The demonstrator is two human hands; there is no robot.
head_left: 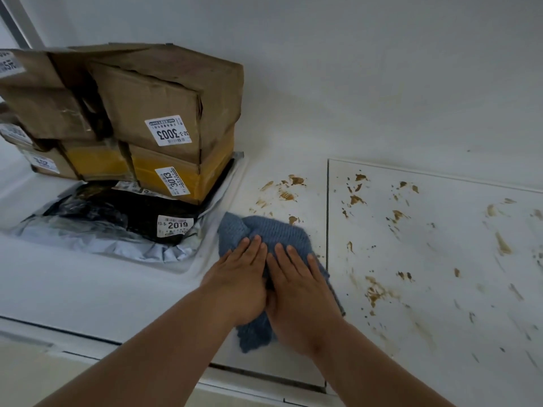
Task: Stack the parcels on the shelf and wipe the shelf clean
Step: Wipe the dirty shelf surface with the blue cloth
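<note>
A blue knitted cloth lies on the white shelf. My left hand and my right hand press flat on it side by side, fingers straight. Brown smears dirty the shelf just beyond the cloth, and more brown stains spread across the right part. At the left stands a stack of parcels: a cardboard box labelled 3003 on a yellow-taped box labelled 3013, over a black plastic mailer labelled 2019.
A white back wall rises behind the shelf. More cardboard boxes sit at the far left of the stack. A seam divides the shelf panels. The shelf's front edge runs below my wrists.
</note>
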